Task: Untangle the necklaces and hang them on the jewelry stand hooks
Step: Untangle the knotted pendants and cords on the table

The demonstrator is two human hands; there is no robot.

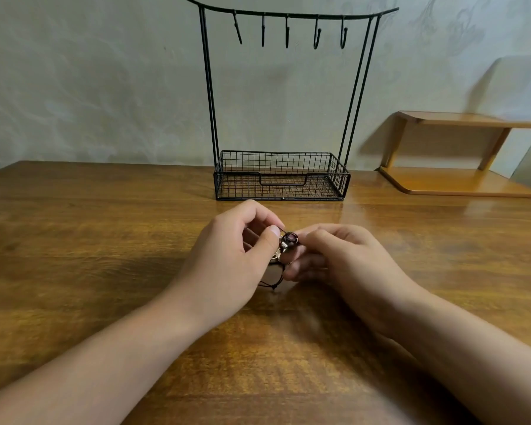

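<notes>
A small tangle of necklaces (pixel 287 241), dark cords with a dark red bead and a pale metal charm, is bunched between my two hands just above the table. My left hand (pixel 236 256) pinches a black cord with thumb and forefinger. My right hand (pixel 337 259) grips the bundle from the other side. A loop of cord (pixel 273 283) hangs beneath the hands. Behind them stands the black wire jewelry stand (pixel 281 176), with a mesh basket base and a curved top bar carrying several bare hooks (pixel 287 32).
The wooden table (pixel 105 240) runs to a pale wall. At the back right sits a small wooden shelf unit (pixel 454 182).
</notes>
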